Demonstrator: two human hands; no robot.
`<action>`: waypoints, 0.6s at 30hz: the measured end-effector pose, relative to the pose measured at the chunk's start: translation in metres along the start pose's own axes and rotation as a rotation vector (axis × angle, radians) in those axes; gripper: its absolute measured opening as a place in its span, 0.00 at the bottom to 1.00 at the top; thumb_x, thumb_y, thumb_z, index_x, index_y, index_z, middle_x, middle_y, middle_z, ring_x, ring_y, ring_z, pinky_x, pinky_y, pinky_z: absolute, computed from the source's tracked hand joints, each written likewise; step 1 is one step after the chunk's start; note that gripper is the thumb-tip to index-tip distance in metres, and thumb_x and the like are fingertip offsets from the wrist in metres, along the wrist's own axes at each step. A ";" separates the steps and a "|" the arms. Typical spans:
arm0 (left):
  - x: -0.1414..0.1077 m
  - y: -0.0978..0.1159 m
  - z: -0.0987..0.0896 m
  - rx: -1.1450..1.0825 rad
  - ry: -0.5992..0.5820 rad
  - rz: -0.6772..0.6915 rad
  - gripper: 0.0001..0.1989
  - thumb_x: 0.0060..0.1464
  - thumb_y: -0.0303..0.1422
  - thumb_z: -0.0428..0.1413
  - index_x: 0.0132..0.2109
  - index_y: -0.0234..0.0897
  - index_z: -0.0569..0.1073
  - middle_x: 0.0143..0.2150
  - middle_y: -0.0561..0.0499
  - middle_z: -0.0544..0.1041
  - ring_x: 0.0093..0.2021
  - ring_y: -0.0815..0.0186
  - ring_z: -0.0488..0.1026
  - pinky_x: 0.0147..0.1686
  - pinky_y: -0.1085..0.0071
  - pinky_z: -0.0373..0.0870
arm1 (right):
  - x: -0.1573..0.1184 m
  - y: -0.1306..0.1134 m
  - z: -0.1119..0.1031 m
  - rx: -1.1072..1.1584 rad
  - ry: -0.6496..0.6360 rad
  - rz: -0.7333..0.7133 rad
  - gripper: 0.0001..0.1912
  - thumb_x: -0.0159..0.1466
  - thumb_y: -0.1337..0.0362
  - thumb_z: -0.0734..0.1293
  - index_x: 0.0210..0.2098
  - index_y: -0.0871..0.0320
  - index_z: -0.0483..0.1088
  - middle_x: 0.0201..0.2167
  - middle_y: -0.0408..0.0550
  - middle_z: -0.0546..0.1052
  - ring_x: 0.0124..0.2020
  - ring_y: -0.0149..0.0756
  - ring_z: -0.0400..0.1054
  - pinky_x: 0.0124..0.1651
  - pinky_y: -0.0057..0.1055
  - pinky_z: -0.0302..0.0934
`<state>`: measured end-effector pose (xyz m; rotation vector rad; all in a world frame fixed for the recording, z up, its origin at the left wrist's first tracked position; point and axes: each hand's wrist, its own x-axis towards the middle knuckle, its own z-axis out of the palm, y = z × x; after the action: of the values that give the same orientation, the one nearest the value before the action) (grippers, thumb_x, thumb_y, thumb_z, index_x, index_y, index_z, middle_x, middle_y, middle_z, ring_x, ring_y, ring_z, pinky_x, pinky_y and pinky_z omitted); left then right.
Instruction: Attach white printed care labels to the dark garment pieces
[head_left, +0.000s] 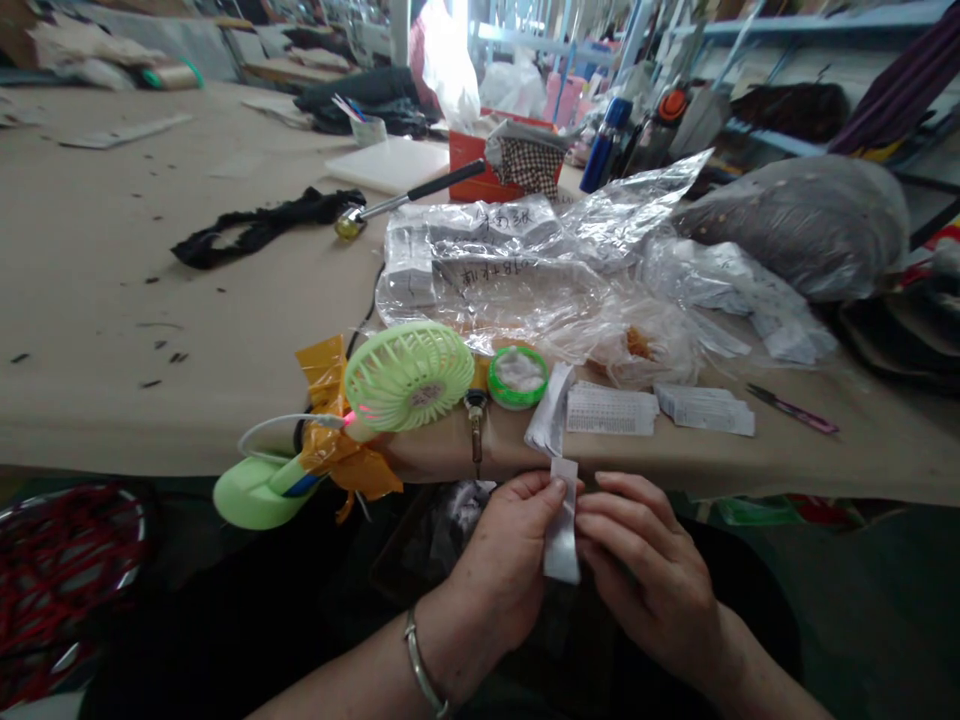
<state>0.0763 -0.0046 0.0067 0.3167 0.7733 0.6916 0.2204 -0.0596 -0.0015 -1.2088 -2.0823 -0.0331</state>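
My left hand (504,552) pinches a white label strip (562,545) between thumb and fingers, just in front of the table edge. The strip hangs upright, and its visible side looks blank. Beside its right edge is my right hand (651,572), with loosely curved fingers slightly apart; whether a fingertip touches the strip I cannot tell. A fanned stack of white labels (551,412) lies just beyond my hands. To its right are printed labels (611,410) and another label stack (705,409). A round green tub (517,377) with white, fluffy contents stands left of them.
A green fan (409,378) is taped at the table edge, left of a small soldering-iron-like tool (476,425). Clear plastic bags (517,270) cover the middle. Tweezers (793,408) lie at right. Farther back are a black cloth piece (262,228) and a black-handled tool (424,190).
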 end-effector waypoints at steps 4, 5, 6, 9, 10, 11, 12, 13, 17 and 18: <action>0.000 -0.002 -0.001 0.173 0.054 -0.059 0.09 0.56 0.31 0.55 0.39 0.28 0.74 0.27 0.46 0.77 0.24 0.68 0.74 0.27 0.73 0.71 | 0.016 0.028 -0.004 -0.348 -0.045 0.186 0.22 0.63 0.63 0.65 0.55 0.66 0.64 0.48 0.60 0.72 0.54 0.53 0.61 0.54 0.50 0.60; 0.000 -0.002 -0.002 0.197 0.066 -0.064 0.09 0.57 0.31 0.54 0.40 0.28 0.73 0.27 0.46 0.77 0.24 0.68 0.74 0.26 0.73 0.71 | 0.019 0.032 -0.004 -0.419 -0.081 0.211 0.22 0.63 0.61 0.65 0.54 0.66 0.65 0.48 0.60 0.72 0.53 0.54 0.62 0.54 0.51 0.60; 0.000 -0.003 -0.002 0.213 0.074 -0.065 0.09 0.57 0.31 0.54 0.41 0.29 0.73 0.27 0.46 0.77 0.24 0.68 0.74 0.26 0.73 0.71 | 0.022 0.035 -0.004 -0.470 -0.112 0.219 0.21 0.63 0.61 0.65 0.53 0.65 0.66 0.49 0.59 0.72 0.52 0.54 0.62 0.53 0.51 0.60; 0.001 -0.004 -0.003 0.235 0.083 -0.069 0.08 0.57 0.31 0.54 0.41 0.29 0.72 0.27 0.47 0.77 0.24 0.68 0.74 0.26 0.74 0.71 | 0.021 0.036 -0.002 -0.517 -0.115 0.183 0.14 0.64 0.65 0.64 0.49 0.62 0.70 0.48 0.54 0.74 0.50 0.51 0.65 0.52 0.48 0.59; 0.002 -0.004 -0.003 0.238 0.082 -0.070 0.08 0.57 0.31 0.54 0.40 0.30 0.72 0.27 0.47 0.77 0.24 0.69 0.74 0.26 0.74 0.71 | 0.019 0.036 -0.001 -0.511 -0.088 0.168 0.13 0.64 0.67 0.64 0.47 0.61 0.70 0.47 0.53 0.75 0.49 0.49 0.67 0.52 0.47 0.59; 0.002 -0.004 -0.002 0.241 0.082 -0.073 0.08 0.57 0.31 0.54 0.40 0.30 0.72 0.28 0.47 0.77 0.25 0.69 0.74 0.26 0.74 0.71 | 0.017 0.037 -0.001 -0.499 -0.056 0.157 0.11 0.64 0.68 0.64 0.46 0.61 0.71 0.45 0.52 0.76 0.48 0.47 0.68 0.52 0.46 0.59; 0.002 -0.004 -0.002 0.243 0.085 -0.077 0.07 0.57 0.31 0.54 0.40 0.30 0.72 0.28 0.47 0.77 0.24 0.69 0.74 0.26 0.74 0.71 | 0.015 0.038 -0.001 -0.482 -0.024 0.149 0.09 0.64 0.68 0.64 0.44 0.60 0.71 0.44 0.51 0.77 0.47 0.46 0.69 0.51 0.45 0.59; 0.002 -0.004 -0.002 0.246 0.088 -0.082 0.07 0.57 0.31 0.54 0.39 0.30 0.72 0.28 0.47 0.77 0.24 0.69 0.74 0.26 0.74 0.71 | 0.013 0.040 -0.001 -0.460 0.003 0.143 0.08 0.64 0.68 0.65 0.42 0.60 0.72 0.43 0.50 0.78 0.47 0.45 0.69 0.51 0.44 0.60; 0.002 -0.002 0.002 0.255 0.089 -0.131 0.07 0.57 0.30 0.54 0.39 0.30 0.73 0.28 0.47 0.77 0.24 0.69 0.73 0.25 0.74 0.70 | 0.008 0.045 -0.004 -0.310 0.080 0.117 0.03 0.63 0.71 0.65 0.36 0.59 0.71 0.39 0.49 0.79 0.45 0.42 0.71 0.50 0.42 0.61; 0.002 -0.001 0.003 0.247 0.075 -0.149 0.07 0.56 0.30 0.54 0.38 0.29 0.74 0.28 0.46 0.77 0.23 0.69 0.73 0.25 0.74 0.70 | 0.008 0.043 -0.004 -0.258 0.101 0.100 0.04 0.63 0.71 0.65 0.36 0.58 0.71 0.38 0.49 0.79 0.46 0.41 0.71 0.50 0.42 0.62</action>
<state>0.0799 -0.0043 0.0074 0.4542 0.9459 0.4701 0.2536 -0.0312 -0.0072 -1.4324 -1.9707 -0.3189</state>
